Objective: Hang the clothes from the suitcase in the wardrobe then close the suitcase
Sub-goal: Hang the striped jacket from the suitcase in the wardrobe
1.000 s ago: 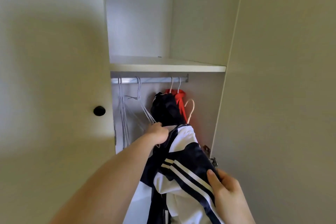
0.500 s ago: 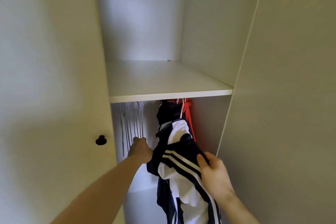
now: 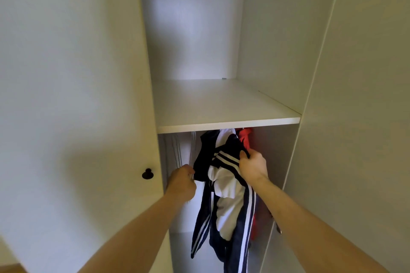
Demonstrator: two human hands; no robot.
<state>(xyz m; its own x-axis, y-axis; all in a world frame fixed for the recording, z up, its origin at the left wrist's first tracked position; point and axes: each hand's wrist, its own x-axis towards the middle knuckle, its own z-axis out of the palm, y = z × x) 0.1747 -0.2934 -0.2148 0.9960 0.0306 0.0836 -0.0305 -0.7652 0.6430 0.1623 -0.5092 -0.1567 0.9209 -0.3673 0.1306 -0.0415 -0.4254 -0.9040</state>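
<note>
A navy and white striped jacket (image 3: 226, 184) hangs inside the open wardrobe, under the white shelf (image 3: 221, 122). My right hand (image 3: 253, 165) grips the jacket's shoulder near its top. My left hand (image 3: 183, 180) is curled at the jacket's left edge and pinches the dark fabric there. A red garment (image 3: 245, 138) hangs just behind, to the right. Several white hangers (image 3: 177, 150) hang to the left. The rail is hidden by the shelf. The suitcase is out of view.
The closed left wardrobe door (image 3: 77, 95) carries a black knob (image 3: 147, 173). The open right door (image 3: 366, 117) stands close beside my right arm. The upper compartment above the shelf holds nothing visible.
The view has tilted upward, so the shelf now hides the rail. My right hand has climbed from the jacket's lower part to its shoulder. My left hand stays at the jacket's left edge.
</note>
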